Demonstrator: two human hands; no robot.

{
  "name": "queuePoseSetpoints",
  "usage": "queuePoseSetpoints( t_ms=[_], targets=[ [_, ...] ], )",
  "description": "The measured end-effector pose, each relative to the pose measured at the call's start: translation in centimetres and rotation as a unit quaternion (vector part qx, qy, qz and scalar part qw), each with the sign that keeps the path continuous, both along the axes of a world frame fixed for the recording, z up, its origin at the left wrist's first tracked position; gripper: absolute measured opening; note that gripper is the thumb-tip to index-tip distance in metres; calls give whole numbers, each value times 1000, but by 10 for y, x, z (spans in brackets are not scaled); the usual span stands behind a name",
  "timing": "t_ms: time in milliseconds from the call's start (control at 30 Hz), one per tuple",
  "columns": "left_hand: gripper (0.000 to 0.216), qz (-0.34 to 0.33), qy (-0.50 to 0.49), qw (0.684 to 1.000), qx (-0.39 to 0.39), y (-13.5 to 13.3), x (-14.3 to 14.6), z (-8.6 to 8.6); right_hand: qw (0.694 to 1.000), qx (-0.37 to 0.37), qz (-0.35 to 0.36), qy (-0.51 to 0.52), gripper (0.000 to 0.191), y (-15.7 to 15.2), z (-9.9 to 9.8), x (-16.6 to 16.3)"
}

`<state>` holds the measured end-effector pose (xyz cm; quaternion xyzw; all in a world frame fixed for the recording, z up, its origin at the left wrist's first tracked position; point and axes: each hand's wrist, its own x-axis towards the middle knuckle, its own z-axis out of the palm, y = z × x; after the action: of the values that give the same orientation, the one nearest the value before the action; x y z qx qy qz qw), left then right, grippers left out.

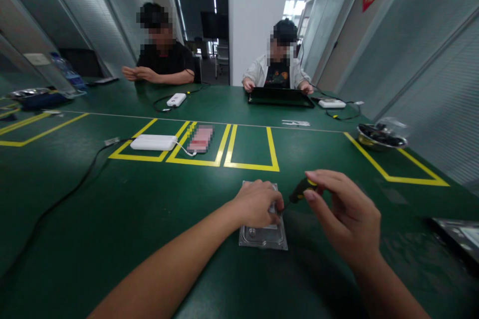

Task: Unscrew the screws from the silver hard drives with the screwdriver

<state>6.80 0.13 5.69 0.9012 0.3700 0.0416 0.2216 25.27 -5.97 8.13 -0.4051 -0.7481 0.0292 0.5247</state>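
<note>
A silver hard drive (264, 238) lies flat on the green table in front of me, its lower part bare and its middle covered by my hand. My left hand (258, 203) rests across it, with curled fingers and thumb at its right edge, close to the screwdriver's tip. In my right hand (346, 214) is a black and yellow screwdriver (299, 191), pinched by the handle's end between thumb and fingers. Its shaft slants down to the left toward the drive's right side. The exact spot where the tip meets the drive is hidden by my left fingers.
Yellow tape outlines mark the table (194, 209). A white power bank (154, 142) and a pink phone (201, 138) lie beyond the drive. A bowl (381, 138) of dark items stands right, and a dark device (454, 239) lies nearer. Two people sit opposite, one holding a black tray (281, 97).
</note>
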Motion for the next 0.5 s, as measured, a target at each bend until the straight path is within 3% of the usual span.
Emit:
queuePoseSetpoints(
  t_ms=[333,500],
  targets=[
    [22,-3,-7,1000,6,-3,-1,0,1000,-7,18,17,31,2,-6,4],
    [29,-4,-37,999,20,-8,-7,-2,1000,-7,-11,-12,31,3,-6,4]
  ],
)
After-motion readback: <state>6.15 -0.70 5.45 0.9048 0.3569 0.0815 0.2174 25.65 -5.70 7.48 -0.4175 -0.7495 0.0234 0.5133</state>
